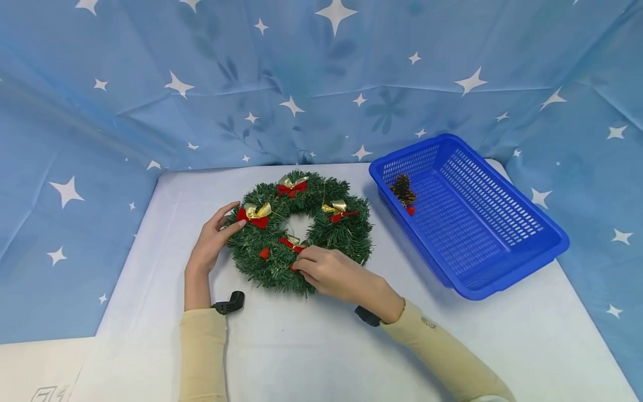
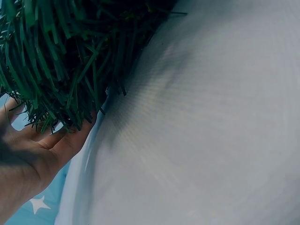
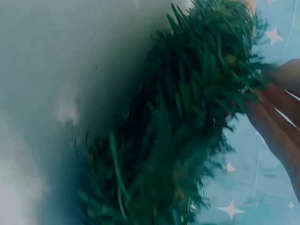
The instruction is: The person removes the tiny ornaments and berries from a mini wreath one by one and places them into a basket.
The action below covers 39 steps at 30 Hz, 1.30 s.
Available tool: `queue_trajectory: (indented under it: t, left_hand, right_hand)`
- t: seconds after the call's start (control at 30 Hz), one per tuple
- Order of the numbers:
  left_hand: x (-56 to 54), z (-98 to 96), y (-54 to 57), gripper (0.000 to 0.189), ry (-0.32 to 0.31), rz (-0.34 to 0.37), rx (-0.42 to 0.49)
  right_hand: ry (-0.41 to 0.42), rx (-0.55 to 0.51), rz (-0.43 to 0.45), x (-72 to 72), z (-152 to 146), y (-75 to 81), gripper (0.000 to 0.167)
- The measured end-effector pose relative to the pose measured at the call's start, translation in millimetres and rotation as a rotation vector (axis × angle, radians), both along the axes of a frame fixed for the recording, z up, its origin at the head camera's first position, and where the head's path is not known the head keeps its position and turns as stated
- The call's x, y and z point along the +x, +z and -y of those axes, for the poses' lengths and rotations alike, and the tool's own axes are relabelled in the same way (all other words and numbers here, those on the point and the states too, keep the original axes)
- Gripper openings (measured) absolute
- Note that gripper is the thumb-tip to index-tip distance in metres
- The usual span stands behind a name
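Note:
A green Christmas wreath (image 1: 256, 262) lies flat, dressed with several red bows with gold ribbon, one of them a red-and-gold bow (image 1: 255, 215) on its left. My left hand (image 1: 213, 237) holds the wreath's left edge, thumb on top by that bow; in the left wrist view the fingers of this hand (image 2: 37, 152) curl under the greenery. At the front of the wreath, my right hand (image 1: 329, 272) pinches a small red ornament (image 1: 293, 268), mostly covered by the fingertips, just below the front bow (image 1: 291, 243). Another small red ornament (image 1: 264, 253) sits to its left in the greenery.
A blue plastic basket (image 1: 502, 282) stands right of the wreath on the white-covered table (image 1: 301, 357). Inside, at its left wall, are pinecones (image 1: 403, 190) and a small red piece (image 1: 411, 210). A blue star-patterned cloth (image 1: 311, 67) hangs behind and at both sides.

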<state>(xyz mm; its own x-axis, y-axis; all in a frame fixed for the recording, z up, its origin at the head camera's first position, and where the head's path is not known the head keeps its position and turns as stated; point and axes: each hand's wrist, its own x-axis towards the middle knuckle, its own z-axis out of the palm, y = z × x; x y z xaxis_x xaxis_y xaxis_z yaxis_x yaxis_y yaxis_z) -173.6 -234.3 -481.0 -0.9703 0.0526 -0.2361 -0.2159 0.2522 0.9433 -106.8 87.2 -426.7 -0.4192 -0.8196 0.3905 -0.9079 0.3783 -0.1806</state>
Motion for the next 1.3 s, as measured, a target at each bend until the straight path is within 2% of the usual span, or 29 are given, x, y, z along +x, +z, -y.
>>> queue_trajectory:
  t: [0.1,0.17,0.33,0.4,0.67,0.87,0.97,1.17,1.3]
  left_hand:
    - [0.5,0.1,0.2,0.068,-0.001,-0.007,-0.004]
    - [2.4,-2.5,5.9,0.067,-0.004,-0.006,-0.001]
    - [9.7,-11.0,28.1,0.067,-0.007,0.012,0.012]
    - [10.9,-12.1,31.3,0.068,-0.007,0.015,0.017]
    - [10.1,-12.1,30.1,0.068,-0.008,0.021,0.028]
    - [12.2,-13.5,32.3,0.067,-0.008,0.022,0.035]
    - [11.1,-12.2,28.4,0.067,-0.005,0.020,0.031]
    - [3.4,-2.3,5.4,0.068,0.004,0.009,0.002]
    - [0.4,0.4,-1.7,0.069,0.002,-0.005,-0.001]
  right_hand:
    - [-0.011,0.031,0.000,0.2,5,-3.0,0.014]
    - [-0.021,0.043,-0.002,-0.1,7,-5.2,0.014]
    - [-0.038,0.071,-0.001,-0.6,12,-8.7,0.014]
    - [-0.045,0.090,-0.004,-0.2,13,-8.6,0.014]
    - [-0.071,0.148,-0.003,2.2,15,-7.2,0.015]
    - [-0.073,0.145,-0.013,2.8,15,-8.9,0.019]
    - [-0.066,0.114,-0.010,2.9,14,-10.0,0.019]
    - [-0.027,0.037,0.024,3.2,10,-8.4,0.021]
    - [-0.013,-0.001,0.033,2.6,6,-6.3,0.024]
